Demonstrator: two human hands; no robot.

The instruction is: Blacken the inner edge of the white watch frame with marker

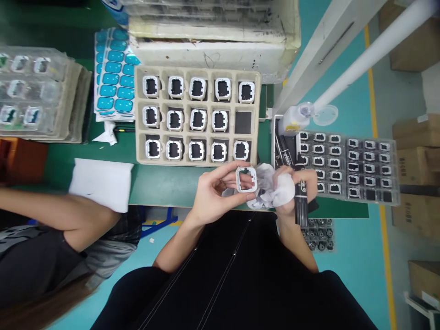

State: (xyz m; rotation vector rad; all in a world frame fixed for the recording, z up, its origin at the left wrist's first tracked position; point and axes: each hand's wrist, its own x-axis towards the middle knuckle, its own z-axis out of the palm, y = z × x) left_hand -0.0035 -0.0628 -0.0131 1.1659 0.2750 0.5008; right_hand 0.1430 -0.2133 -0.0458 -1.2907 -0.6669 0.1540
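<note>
Between the thumb and fingers of my left hand (213, 195) is a silver watch-case frame (246, 179), square with rounded corners and an open middle. My right hand (305, 181) is closed around a crumpled white cloth (275, 188), which lies right beside the frame. A black pen-like tool (301, 206) also sits in my right hand, pointing down; its exact kind I cannot make out. Just beyond my hands lies a beige compartment tray (197, 104) with similar frames in its pockets; one pocket at the right of the middle row shows only its dark base.
A white foam box (213, 57) stands behind the tray. Blue sticker sheets (115, 73) and stacked trays (74, 105) are at left, near a co-worker's arm (58, 208). At right are a plastic bottle (295, 119), clear trays of frames (369, 169) and a white post (374, 50).
</note>
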